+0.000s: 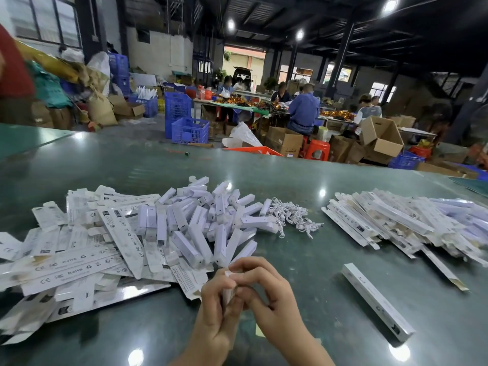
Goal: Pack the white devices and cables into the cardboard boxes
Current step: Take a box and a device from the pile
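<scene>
Two hands meet at the lower centre of the frame, over the dark green glossy tabletop (330,233). The left hand (219,307) is curled round a small white cardboard box (229,293), held roughly upright with its long axis running up toward the fingertips; the right hand (269,299) pinches at the box's upper end, seemingly working the flap, though the fingers hide most of it. Whether a device already sits inside cannot be told.

Next pieces lie up-frame and slightly left of the hands: the heap of white oblong plastic devices (211,223) begins just beyond the fingertips, its nearest pieces pointing their long axes toward the hands. The tangle of white cables (293,216) lies farther, up and to the right, so the right hand is likely the nearer one for it. Flat unfolded white box blanks (79,254) spread at the left, nearer the left hand. Finished long white boxes (409,223) are stacked at the right, one long white box (377,302) lying apart below them.
</scene>
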Demonstrator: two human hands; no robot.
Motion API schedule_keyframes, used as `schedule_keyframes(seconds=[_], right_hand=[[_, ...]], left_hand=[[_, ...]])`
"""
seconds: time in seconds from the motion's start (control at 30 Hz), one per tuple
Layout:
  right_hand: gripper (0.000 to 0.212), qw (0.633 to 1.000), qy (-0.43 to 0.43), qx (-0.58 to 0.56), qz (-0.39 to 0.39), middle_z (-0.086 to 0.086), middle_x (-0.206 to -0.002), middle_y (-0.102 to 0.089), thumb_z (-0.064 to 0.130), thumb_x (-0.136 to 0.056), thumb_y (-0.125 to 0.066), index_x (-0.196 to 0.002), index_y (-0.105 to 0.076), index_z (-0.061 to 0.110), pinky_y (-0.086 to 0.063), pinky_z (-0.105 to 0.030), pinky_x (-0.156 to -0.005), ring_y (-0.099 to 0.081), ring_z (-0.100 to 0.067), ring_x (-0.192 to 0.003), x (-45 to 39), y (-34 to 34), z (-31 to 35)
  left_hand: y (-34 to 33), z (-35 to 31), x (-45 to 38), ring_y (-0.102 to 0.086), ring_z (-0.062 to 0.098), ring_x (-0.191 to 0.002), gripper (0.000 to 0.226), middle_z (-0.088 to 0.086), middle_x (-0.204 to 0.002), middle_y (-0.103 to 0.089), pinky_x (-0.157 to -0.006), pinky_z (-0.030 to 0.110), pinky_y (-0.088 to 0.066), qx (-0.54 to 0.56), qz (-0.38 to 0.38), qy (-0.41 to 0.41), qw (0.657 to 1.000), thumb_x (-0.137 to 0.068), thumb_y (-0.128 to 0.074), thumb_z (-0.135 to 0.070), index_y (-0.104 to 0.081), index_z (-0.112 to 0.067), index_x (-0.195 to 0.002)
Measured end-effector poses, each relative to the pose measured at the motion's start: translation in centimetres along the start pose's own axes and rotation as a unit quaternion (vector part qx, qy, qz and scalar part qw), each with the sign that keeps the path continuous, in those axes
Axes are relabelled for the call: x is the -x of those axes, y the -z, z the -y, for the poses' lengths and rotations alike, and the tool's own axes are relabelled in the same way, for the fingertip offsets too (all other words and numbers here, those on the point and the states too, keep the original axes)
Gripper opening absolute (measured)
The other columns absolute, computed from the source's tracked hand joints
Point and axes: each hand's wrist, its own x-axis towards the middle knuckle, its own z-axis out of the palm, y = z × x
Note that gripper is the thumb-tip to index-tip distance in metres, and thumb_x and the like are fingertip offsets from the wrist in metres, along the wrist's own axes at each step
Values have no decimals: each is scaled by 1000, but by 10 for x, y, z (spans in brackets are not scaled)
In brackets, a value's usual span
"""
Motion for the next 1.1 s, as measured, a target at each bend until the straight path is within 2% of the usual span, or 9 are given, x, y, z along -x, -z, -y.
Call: schedule_keyframes(seconds=[0.17, 0.27, 0.33, 0.4, 0.5, 0.6, 0.8, 0.93, 1.1], right_hand=[[21, 999, -13, -18, 29, 7, -109, -63, 10, -86, -60, -103, -66, 22, -49, -28, -82, -62, -20, -98, -4, 6, 11], [15, 996, -52, -31, 61, 8, -109, -63, 20, -91, -57, -99, -69, 22, -49, -24, -81, -62, -19, -99, -5, 10, 18], [17, 993, -65, -12, 95, 9, -111, -61, 22, -91, -56, -98, -71, 24, -51, -25, -81, -60, -17, -104, -6, 15, 23], [17, 989, -51, 26, 139, 10, -113, -59, 24, -91, -58, -101, -71, 26, -52, -28, -82, -56, -15, -106, -9, 22, 25], [18, 980, 5, 116, 162, 9, -107, -60, 28, -88, -62, -103, -72, 25, -42, -24, -88, -52, -11, -99, -15, 35, 24], [22, 976, 36, 160, 145, 9, -106, -61, 33, -88, -62, -102, -73, 21, -44, -25, -89, -54, -13, -99, -19, 46, 23], [26, 968, 115, 196, 104, 7, -101, -61, 32, -89, -63, -107, -70, 14, -50, -27, -76, -60, -15, -86, -11, 43, 20], [26, 963, 137, 213, 88, 1, -99, -64, 28, -90, -62, -104, -73, 9, -50, -27, -72, -58, -16, -82, -9, 39, 18], [27, 950, 132, 253, 125, -2, -104, -64, 27, -93, -56, -111, -70, 12, -48, -26, -79, -56, -17, -87, -13, 41, 20]], left_hand=[[3, 4, 11, -62, 19, -93, 29, 12, -108, -61, -80, 34, -52, 38, -26, 97, 994, -89, -57, -48, -35, -51, -108], [4, 3, 11, -62, 19, -83, 26, 2, -108, -65, -72, 30, -52, 74, -28, 141, 987, -87, -60, -41, -42, -53, -101], [7, 1, 8, -58, 21, -69, 25, 3, -94, -66, -60, 28, -49, 91, -7, 147, 985, -85, -62, -49, -44, -47, -103], [6, -1, 2, -51, 18, -58, 53, 2, -84, -61, -52, 26, -44, 98, 24, 155, 983, -78, -69, -56, -35, -31, -109], [2, 0, -3, -56, 7, -63, 72, -2, -81, -60, -55, 18, -45, 49, 37, 179, 982, -56, -85, -26, -30, -7, -97], [0, -3, -6, -62, 3, -71, 45, -5, -85, -66, -64, 15, -48, -8, 11, 168, 986, -61, -76, -19, -49, -4, -94], [11, -9, 1, -65, 25, -86, 37, 15, -94, -69, -80, 48, -51, 39, 43, 228, 972, -75, -75, -40, -68, -27, -108], [11, -12, -1, -65, 10, -91, 40, 4, -99, -71, -80, 25, -51, 44, 46, 256, 965, -74, -75, -46, -66, -34, -112], [13, -14, -8, -65, 7, -94, 42, -3, -101, -72, -80, 21, -51, 43, 48, 273, 960, -72, -73, -34, -65, -36, -114]])
